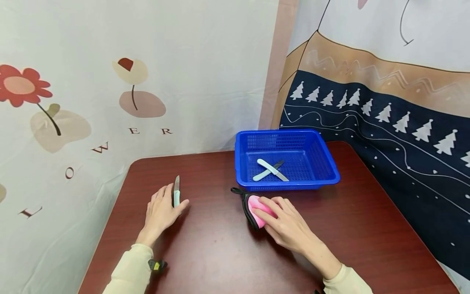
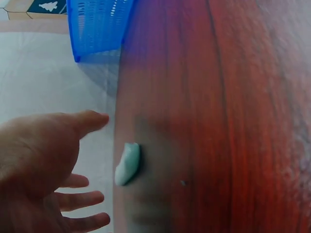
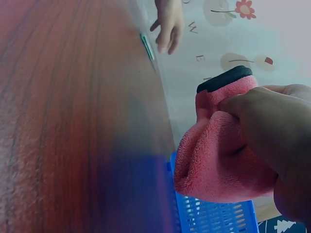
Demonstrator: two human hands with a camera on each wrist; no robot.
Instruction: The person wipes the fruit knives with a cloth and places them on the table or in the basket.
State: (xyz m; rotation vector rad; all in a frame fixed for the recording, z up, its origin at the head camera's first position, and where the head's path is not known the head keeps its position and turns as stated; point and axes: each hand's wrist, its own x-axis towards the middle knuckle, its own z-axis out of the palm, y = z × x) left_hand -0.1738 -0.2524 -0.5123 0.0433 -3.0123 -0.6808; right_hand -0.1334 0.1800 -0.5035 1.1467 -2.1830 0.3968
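On the left of the table lies a small knife (image 1: 177, 199) with a pale mint handle, its blade pointing away. My left hand (image 1: 160, 210) is beside it, thumb and fingers spread; the left wrist view shows a gap between those fingers and the knife handle (image 2: 128, 165). Near the middle, my right hand (image 1: 288, 224) grips a folded pink fluffy cloth (image 1: 255, 205) with black edging and a black hanging loop. The right wrist view shows the cloth (image 3: 214, 160) bunched under the thumb and fingers. Part of it is hidden by the hand.
A blue perforated plastic basket (image 1: 286, 187) stands at the back right of the table (image 1: 213, 249). Inside, a knife with a white handle (image 1: 269, 167) lies crossed over another knife (image 1: 260, 176). Printed fabric (image 1: 205, 73) hangs behind the table.
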